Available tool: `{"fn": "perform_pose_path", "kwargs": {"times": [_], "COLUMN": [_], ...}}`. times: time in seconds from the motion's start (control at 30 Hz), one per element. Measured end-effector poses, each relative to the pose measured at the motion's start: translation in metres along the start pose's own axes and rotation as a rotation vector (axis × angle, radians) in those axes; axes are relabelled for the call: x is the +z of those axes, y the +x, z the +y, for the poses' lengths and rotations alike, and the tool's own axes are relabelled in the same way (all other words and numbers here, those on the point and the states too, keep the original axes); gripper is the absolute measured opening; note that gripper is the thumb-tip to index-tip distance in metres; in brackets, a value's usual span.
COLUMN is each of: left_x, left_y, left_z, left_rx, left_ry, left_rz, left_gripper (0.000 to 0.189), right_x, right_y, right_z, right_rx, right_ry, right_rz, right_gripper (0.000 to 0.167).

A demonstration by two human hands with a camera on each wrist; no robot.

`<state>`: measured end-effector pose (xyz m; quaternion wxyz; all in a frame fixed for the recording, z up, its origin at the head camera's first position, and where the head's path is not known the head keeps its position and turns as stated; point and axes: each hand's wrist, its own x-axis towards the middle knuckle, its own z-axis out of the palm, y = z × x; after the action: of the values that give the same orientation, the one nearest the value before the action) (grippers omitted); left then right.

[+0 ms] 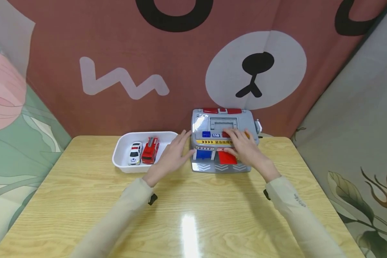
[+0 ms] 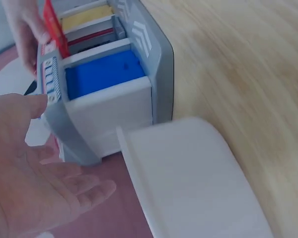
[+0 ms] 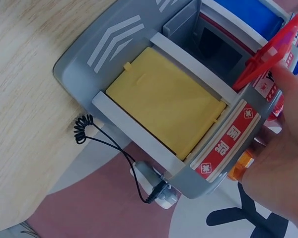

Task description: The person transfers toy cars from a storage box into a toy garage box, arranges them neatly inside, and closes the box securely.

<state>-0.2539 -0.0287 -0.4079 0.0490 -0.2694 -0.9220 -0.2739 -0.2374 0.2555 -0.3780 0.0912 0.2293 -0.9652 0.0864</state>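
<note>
A grey toy rescue garage (image 1: 200,123) stands at the table's far edge. Its red door (image 3: 260,62) is raised, leaving the middle bay exposed, while the blue door (image 2: 104,74) and yellow door (image 3: 164,101) are closed. My right hand (image 1: 245,147) grips the front roof edge, fingers over the roof buttons and thumb in front near the raised door. At the garage's left side is my left hand (image 1: 172,154), fingers spread and holding nothing; whether it touches the garage I cannot tell. Its fingers partly cover the white tray (image 1: 119,152).
A white toy police car (image 1: 135,153) and a red toy fire truck (image 1: 150,150) lie in the tray. A grey-white handpiece (image 3: 151,183) on a coiled black cord hangs at the garage's right side. Behind the wooden table (image 1: 219,211) is a printed curtain (image 1: 132,43).
</note>
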Motion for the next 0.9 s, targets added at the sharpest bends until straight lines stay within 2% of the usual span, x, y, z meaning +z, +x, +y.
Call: {"fn": "perform_pose_path", "kwargs": {"times": [0.2, 0.43, 0.57, 0.77, 0.9], "left_x": [-0.020, -0.041, -0.050, -0.062, -0.067], "left_y": [-0.012, -0.020, -0.024, -0.026, -0.028], "left_z": [-0.013, -0.023, -0.031, -0.056, -0.075], "left_rx": [-0.019, -0.050, -0.089, -0.208, -0.317], "left_ry": [-0.074, -0.251, -0.262, -0.269, -0.204], "left_rz": [0.026, 0.057, 0.078, 0.078, 0.063], "left_gripper": [0.063, 0.045, 0.036, 0.028, 0.027], "right_x": [-0.002, -0.002, -0.003, 0.000, 0.003], "right_y": [0.000, 0.001, 0.001, 0.001, 0.001], "right_z": [0.001, 0.000, -0.001, 0.001, 0.002], "right_rx": [-0.001, 0.004, 0.003, 0.001, -0.004], "right_ry": [0.012, 0.010, 0.003, -0.018, -0.008], "right_rz": [-0.003, -0.011, -0.006, -0.007, 0.000], "right_gripper": [0.071, 0.071, 0.071, 0.071, 0.071]}}
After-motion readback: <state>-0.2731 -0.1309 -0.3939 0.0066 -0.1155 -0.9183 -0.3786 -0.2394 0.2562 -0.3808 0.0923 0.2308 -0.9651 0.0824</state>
